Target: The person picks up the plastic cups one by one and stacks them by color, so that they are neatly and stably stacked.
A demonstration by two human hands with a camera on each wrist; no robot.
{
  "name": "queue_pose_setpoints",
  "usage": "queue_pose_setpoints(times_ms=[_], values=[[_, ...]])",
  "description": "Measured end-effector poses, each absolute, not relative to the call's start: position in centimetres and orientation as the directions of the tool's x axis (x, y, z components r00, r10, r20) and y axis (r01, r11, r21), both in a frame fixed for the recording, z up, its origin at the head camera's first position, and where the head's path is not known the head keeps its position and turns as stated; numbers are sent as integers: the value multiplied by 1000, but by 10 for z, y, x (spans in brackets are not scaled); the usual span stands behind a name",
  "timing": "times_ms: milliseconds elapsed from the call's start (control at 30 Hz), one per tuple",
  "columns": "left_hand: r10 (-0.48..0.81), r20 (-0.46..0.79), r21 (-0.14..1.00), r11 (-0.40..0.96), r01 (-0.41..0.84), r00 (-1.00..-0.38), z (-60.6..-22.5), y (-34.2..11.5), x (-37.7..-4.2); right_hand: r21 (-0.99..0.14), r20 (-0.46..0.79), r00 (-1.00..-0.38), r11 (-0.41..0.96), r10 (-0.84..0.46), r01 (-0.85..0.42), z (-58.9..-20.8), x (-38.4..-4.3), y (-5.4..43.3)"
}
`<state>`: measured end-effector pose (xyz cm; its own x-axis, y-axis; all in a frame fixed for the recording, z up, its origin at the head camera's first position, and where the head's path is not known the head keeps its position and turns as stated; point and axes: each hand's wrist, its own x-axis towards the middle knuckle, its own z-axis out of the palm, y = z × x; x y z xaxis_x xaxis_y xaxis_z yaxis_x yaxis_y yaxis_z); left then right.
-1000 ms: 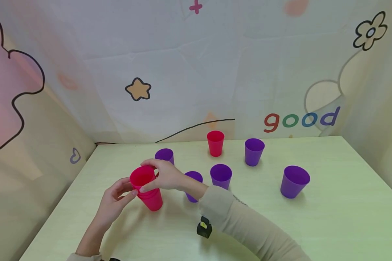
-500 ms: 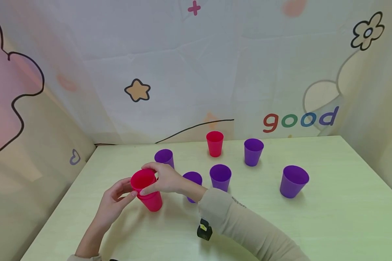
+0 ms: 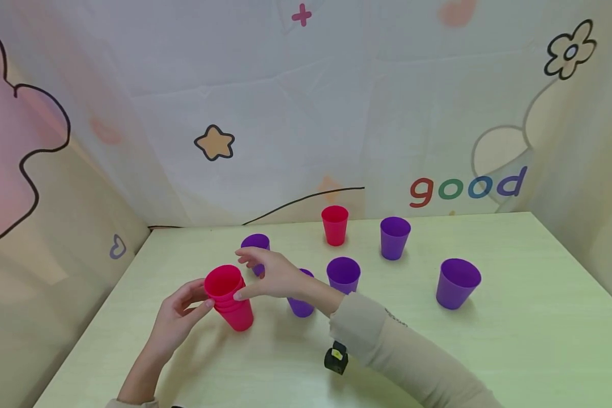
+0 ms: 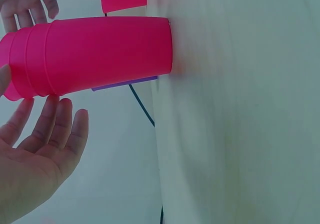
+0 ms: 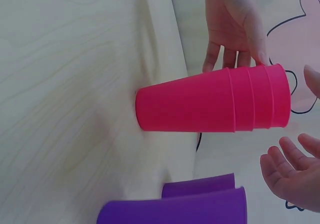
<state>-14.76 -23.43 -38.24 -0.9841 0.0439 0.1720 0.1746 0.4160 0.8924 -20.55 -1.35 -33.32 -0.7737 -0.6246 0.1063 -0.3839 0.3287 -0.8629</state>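
Note:
A stack of nested red cups point(image 3: 234, 306) stands upright on the table at the left. My left hand point(image 3: 175, 320) holds the stack near its upper rims, thumb on the near side and fingers behind. In the left wrist view, fingertips touch the lower edge of the red stack point(image 4: 95, 54). My right hand point(image 3: 277, 275) is to the right of the stack, its fingers spread and loose. In the right wrist view, this right hand point(image 5: 295, 171) is apart from the cups, holding nothing.
Purple cups stand around: one point(image 3: 255, 241) behind my right hand, one point(image 3: 301, 307) partly behind its wrist, others point(image 3: 344, 273) point(image 3: 395, 238) point(image 3: 458, 283) rightward. A single red cup point(image 3: 335, 225) stands at the back, near the printed curtain point(image 3: 285, 113). A small black device point(image 3: 336, 358) shows beneath the right sleeve.
My right hand has let go of the red stack's rim and moved slightly right, its fingers opening. The left hand stays on the stack.

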Motion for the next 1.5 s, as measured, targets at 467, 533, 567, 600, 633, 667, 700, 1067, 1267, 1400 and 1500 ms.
queue_pose_setpoints(times_ms=[467, 533, 567, 600, 633, 667, 700, 1067, 1267, 1400, 1500], values=[[38, 192, 892, 409, 191, -981, -384, -235, -148, -872, 129, -788, 309, -602, -379, -334, -205, 29], [37, 189, 894, 408, 187, -981, -384, -235, -148, -871, 138, -792, 307, -595, -383, -334, -206, 35], [37, 188, 895, 406, 186, -982, -384, -235, -148, -871, 144, -794, 305, -590, -385, -334, -206, 38], [37, 187, 895, 406, 186, -982, -384, -235, -148, -871, 151, -797, 302, -585, -388, -335, -207, 40], [38, 188, 895, 404, 187, -982, -384, -235, -148, -870, 159, -800, 301, -579, -391, -335, -209, 43], [38, 187, 896, 404, 186, -982, -384, -235, -148, -869, 167, -804, 301, -570, -394, -336, -210, 46], [39, 187, 896, 403, 187, -982, -384, -235, -148, -868, 171, -810, 303, -561, -393, -336, -211, 49], [33, 176, 893, 414, 174, -984, -383, -235, -148, -869, 215, -902, 348, -374, -352, -335, -232, 82], [39, 186, 897, 401, 186, -982, -383, -236, -149, -889, 209, -931, 338, -300, -308, -339, -248, 95], [36, 173, 904, 390, 174, -984, -383, -236, -149, -901, 209, -946, 326, -250, -285, -343, -258, 102], [34, 169, 907, 386, 169, -985, -383, -236, -148, -900, 204, -954, 341, -219, -271, -344, -265, 106]])
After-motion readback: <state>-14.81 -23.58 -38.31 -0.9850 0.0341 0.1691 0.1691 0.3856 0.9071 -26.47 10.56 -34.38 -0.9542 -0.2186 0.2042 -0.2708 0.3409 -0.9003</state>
